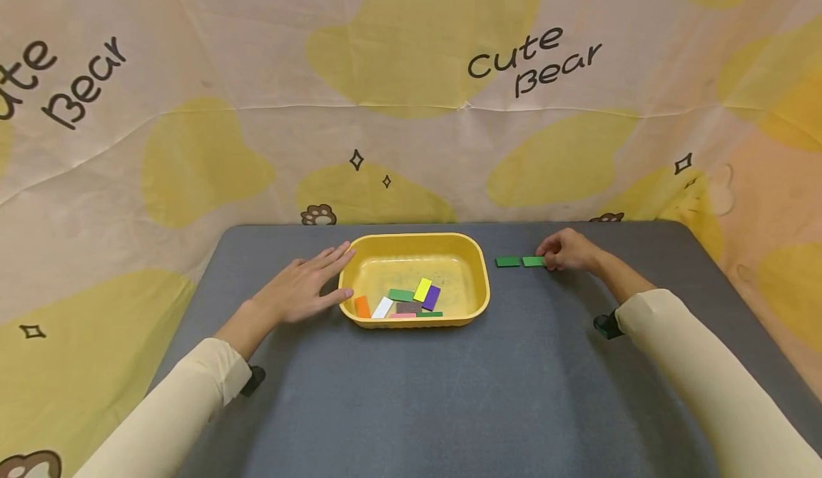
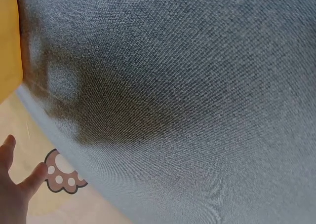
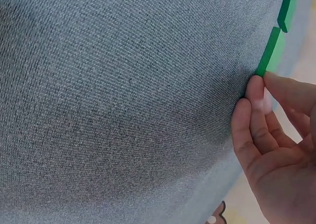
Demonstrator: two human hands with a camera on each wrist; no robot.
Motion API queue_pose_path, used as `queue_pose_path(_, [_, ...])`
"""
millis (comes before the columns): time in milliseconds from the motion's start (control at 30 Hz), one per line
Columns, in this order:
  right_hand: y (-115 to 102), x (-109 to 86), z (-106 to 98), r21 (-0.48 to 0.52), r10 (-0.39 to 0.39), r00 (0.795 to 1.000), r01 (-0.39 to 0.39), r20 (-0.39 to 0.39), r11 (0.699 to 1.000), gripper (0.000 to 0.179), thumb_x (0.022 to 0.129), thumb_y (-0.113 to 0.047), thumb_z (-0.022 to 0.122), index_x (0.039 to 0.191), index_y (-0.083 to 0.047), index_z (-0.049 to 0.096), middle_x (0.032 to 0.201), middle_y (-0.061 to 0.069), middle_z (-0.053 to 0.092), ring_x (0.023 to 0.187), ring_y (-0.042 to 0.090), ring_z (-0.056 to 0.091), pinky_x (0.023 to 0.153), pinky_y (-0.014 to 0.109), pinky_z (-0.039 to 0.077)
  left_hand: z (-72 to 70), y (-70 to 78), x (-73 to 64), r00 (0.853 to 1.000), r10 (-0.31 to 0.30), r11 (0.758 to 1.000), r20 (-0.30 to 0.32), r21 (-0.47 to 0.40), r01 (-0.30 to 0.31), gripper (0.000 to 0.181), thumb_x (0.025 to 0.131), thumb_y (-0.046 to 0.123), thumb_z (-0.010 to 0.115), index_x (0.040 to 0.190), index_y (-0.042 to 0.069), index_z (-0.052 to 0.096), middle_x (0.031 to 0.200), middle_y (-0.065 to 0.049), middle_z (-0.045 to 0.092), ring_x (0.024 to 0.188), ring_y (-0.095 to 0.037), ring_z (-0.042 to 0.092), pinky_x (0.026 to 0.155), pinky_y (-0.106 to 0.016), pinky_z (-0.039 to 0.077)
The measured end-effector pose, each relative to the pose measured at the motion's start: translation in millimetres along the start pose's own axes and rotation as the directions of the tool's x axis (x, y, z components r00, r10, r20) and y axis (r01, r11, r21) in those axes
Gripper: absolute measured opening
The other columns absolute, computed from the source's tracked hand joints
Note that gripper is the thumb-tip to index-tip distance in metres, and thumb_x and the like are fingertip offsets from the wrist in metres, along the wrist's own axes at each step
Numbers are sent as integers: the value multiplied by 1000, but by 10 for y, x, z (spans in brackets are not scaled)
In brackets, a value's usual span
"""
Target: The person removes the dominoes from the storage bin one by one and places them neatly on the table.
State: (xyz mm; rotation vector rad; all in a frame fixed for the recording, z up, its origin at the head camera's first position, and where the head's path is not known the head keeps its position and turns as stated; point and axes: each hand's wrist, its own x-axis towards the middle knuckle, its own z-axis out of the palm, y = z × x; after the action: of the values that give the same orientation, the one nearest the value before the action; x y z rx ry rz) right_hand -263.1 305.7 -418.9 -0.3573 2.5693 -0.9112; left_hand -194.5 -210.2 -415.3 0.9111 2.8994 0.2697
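Observation:
My right hand (image 1: 569,251) pinches the near end of a light green tile (image 1: 532,261) on the table between thumb and fingers. A darker green tile (image 1: 507,262) lies to its left, in line with it and with a narrow gap between. In the right wrist view the fingertips meet the end of the green tile (image 3: 270,49). My left hand (image 1: 307,284) has its fingers extended at the left side of the yellow basin (image 1: 478,307); whether it touches the rim is hard to tell. The left wrist view shows only some fingers (image 2: 19,184) and a yellow basin edge (image 2: 9,46).
Inside the basin lie several tiles: orange (image 1: 362,307), white (image 1: 382,307), yellow (image 1: 422,290), purple (image 1: 432,297), brown (image 1: 409,307), pink (image 1: 403,315) and green (image 1: 401,295). The grey table (image 1: 424,392) ends at a patterned cloth (image 1: 411,150) behind.

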Motion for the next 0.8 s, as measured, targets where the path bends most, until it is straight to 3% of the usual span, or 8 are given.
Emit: queue_pose_path(800, [1, -28, -1, -1, -1, 1000, 1, 4, 1000, 18, 90, 7, 57, 104, 12, 67, 83, 11, 69, 74, 19, 55, 66, 32, 47, 6, 0, -2, 1000, 0, 1000, 1, 4, 0, 79, 99, 59, 45, 160, 17, 20, 166, -4, 18, 148, -33, 27, 105, -63, 32])
